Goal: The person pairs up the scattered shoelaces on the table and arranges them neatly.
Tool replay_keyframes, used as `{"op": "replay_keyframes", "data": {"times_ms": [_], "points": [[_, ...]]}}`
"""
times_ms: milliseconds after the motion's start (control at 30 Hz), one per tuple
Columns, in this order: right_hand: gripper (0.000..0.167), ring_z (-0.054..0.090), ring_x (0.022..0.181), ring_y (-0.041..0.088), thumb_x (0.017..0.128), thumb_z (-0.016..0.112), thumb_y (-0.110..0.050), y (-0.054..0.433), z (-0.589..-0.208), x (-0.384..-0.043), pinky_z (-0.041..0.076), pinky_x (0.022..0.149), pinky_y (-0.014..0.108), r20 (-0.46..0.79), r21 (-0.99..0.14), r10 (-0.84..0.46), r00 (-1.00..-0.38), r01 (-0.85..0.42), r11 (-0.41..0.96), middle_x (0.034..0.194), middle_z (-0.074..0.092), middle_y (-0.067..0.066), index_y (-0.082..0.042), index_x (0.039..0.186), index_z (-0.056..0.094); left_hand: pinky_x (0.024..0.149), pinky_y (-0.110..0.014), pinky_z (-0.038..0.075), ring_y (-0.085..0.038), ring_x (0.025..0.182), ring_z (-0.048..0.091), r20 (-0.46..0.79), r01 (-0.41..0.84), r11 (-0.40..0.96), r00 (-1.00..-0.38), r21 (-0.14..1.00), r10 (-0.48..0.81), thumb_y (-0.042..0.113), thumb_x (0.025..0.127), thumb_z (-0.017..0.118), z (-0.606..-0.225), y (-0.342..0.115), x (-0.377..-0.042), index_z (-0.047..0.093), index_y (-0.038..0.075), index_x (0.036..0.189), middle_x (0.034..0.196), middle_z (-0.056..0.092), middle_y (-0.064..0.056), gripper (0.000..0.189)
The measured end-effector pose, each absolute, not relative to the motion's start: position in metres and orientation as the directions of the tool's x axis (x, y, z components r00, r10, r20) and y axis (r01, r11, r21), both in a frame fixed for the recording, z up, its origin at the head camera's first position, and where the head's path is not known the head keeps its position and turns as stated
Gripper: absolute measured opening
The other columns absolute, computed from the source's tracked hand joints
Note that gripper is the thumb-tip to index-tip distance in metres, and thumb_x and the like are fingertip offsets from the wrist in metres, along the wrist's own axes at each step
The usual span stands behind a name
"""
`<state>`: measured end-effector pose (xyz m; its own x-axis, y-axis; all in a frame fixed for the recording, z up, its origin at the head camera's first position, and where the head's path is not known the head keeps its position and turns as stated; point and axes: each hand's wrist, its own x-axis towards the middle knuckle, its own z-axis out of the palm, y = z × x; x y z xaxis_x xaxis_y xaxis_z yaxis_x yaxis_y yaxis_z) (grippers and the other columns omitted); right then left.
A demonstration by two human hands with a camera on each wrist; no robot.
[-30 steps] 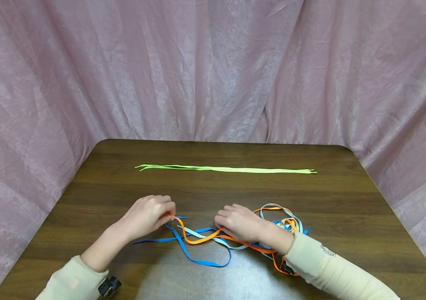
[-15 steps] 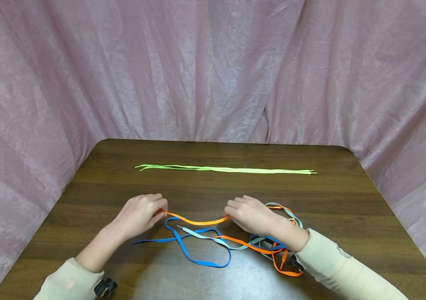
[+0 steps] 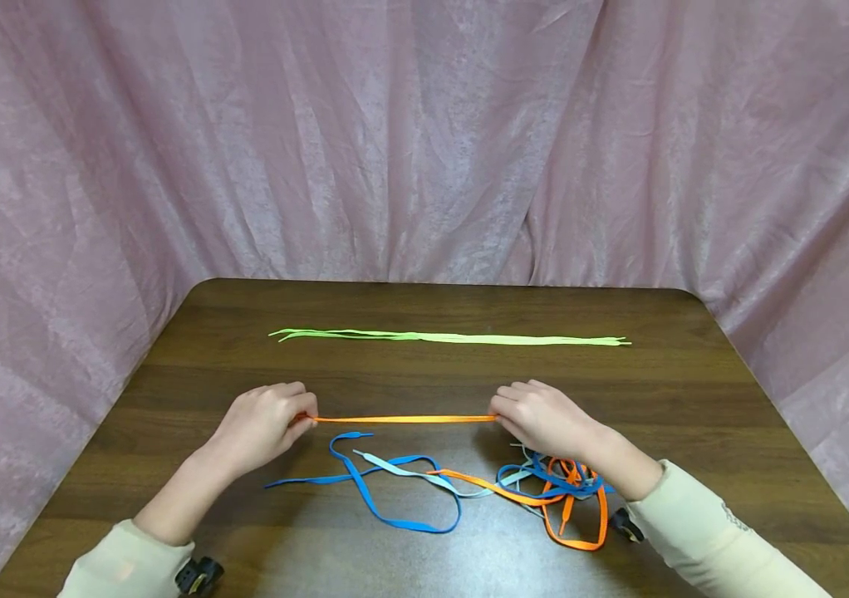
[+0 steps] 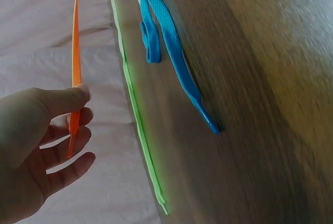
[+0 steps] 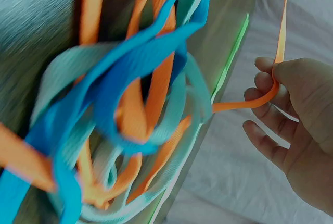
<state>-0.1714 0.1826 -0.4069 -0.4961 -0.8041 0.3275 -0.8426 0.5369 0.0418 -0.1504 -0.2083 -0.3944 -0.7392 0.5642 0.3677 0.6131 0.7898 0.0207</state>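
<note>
An orange shoelace (image 3: 405, 419) runs straight and taut between my two hands. My left hand (image 3: 263, 423) pinches it close to its tipped end between thumb and forefinger, as the left wrist view shows. My right hand (image 3: 544, 419) pinches the same lace farther along; in the right wrist view the rest of it bends back toward a tangle (image 5: 151, 94) of orange, blue and pale mint laces. That tangle lies on the table below my right wrist. In front of the taut lace, a blue shoelace (image 3: 413, 526) curves in a loop, crossed by the end of a mint lace (image 3: 387, 465).
Several lime-green shoelaces (image 3: 499, 339) lie side by side in a straight row across the back of the brown wooden table (image 3: 208, 349). Pink curtains (image 3: 424, 141) hang behind it and on both sides.
My right hand has moved right and slightly back, and my left hand slightly left. The orange lace between them has gone from slack and curved to taut. The lime-green laces are unmoved.
</note>
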Motion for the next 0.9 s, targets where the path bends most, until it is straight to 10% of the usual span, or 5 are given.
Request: {"op": "replay_keyframes", "data": {"times_ms": [900], "points": [[0.008, 0.047, 0.064, 0.002, 0.082, 0.066, -0.008, 0.255, -0.399, -0.169, 0.045, 0.060, 0.026, 0.349, -0.098, -0.628, -0.696, -0.693, 0.714, 0.077, 0.055, -0.010, -0.015, 0.085, 0.064, 0.043, -0.025, 0.032, -0.004, 0.051, 0.040, 0.362, 0.500, 0.863, -0.819, 0.069, 0.445, 0.014, 0.071, 0.076, -0.396, -0.244, -0.155, 0.058, 0.024, 0.068, 0.062, 0.044, 0.013, 0.021]]}}
